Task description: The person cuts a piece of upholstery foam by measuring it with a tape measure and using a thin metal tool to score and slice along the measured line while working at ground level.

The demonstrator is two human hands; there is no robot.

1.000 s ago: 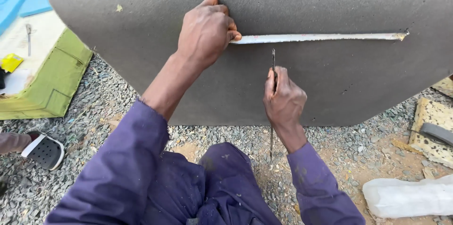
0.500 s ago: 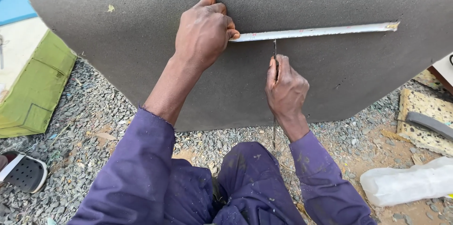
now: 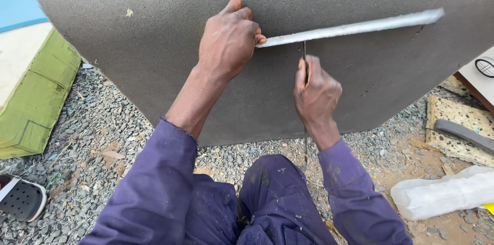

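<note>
**foamguy:** Right at the cut line, the right hand (image 3: 316, 93) is clenched around a thin blade (image 3: 304, 60) that stands nearly upright, its tip at the lower edge of the metal straightedge (image 3: 355, 28). The left hand (image 3: 229, 39) is closed over the near end of that straightedge, pressing it flat against the big grey foam sheet (image 3: 154, 44), which curves up in front of the knees and rests on the gravel (image 3: 98, 132).

**patch_it:** Sketchy part for me: only one end of the bar is pinned. The far end just lies on soft foam, so I'd guess a sideways shove from the blade could pivot it and send the cut crooked.

**foamguy:** Yep. Left fingertips (image 3: 257, 38) curl over the bar's edge, close to the blade too. If it jumps the bar, they're in the way.

**patch_it:** Foam gives under pressure, so the blade may snag and tear rather than slice. Knees sit right below the handle as well. The green cushion (image 3: 31, 101) and white plastic bundle (image 3: 442, 193) are well apart, no worry there.
</note>
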